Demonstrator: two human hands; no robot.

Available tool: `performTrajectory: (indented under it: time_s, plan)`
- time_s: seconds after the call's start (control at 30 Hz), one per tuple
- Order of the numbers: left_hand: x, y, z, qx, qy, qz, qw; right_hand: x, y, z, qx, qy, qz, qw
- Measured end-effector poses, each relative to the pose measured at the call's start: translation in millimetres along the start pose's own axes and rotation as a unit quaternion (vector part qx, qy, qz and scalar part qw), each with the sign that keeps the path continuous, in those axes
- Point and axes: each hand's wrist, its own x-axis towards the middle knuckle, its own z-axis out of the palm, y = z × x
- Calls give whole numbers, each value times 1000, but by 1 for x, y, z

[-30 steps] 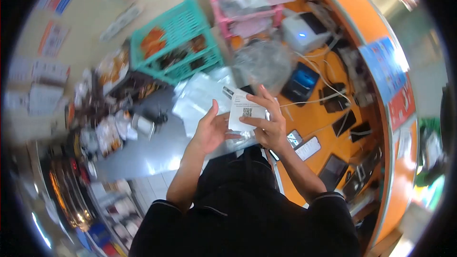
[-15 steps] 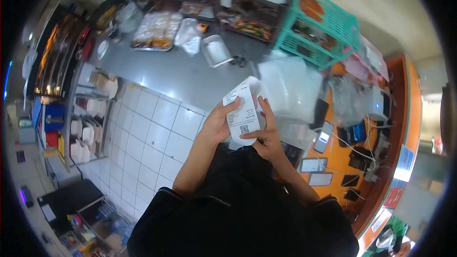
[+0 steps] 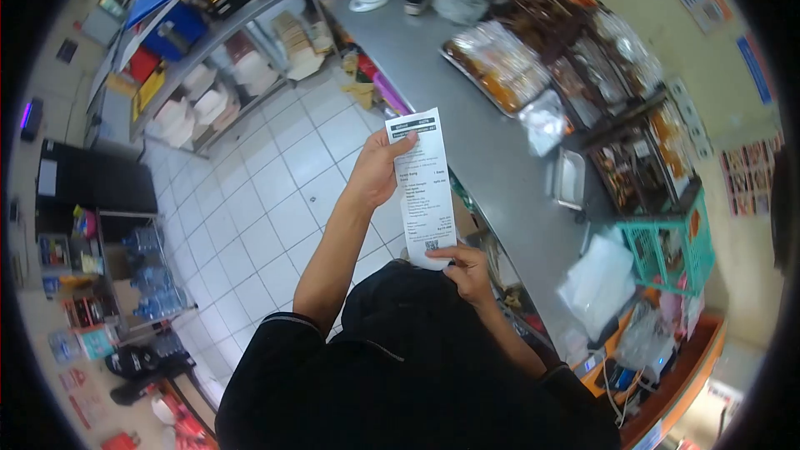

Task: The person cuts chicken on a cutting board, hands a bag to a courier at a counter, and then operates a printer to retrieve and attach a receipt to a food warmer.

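A long white paper receipt (image 3: 427, 187), printed with dark text and a square code near its bottom, is stretched out in front of my chest. Near its top left edge, my left hand (image 3: 377, 168) pinches it with the thumb on the printed side. My right hand (image 3: 468, 271) grips the bottom end between thumb and fingers. The paper hangs above the tiled floor and beside the metal counter's edge, touching only my hands.
The metal counter (image 3: 500, 175) runs along my right, bearing a tray of wrapped food (image 3: 498, 67), a small metal tray (image 3: 570, 177), clear plastic bags (image 3: 597, 283) and a green plastic basket (image 3: 667, 246). Shelves with food boxes (image 3: 200, 104) stand across the white tiled floor (image 3: 275, 175).
The receipt, curled over before, is now pulled out lengthwise, with my right hand at its bottom end. My view has turned left, so the counter and basket appear further right.
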Motion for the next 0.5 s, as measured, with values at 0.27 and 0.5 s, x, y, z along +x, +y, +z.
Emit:
performTrajectory:
  time_s: [0.27, 0.5]
  plan:
    - [21, 74, -83, 66, 80, 142, 984, 120, 8, 58, 15, 105, 61, 993]
    - [61, 137, -160, 65, 135, 164, 975, 240, 40, 79, 45, 18, 159, 986]
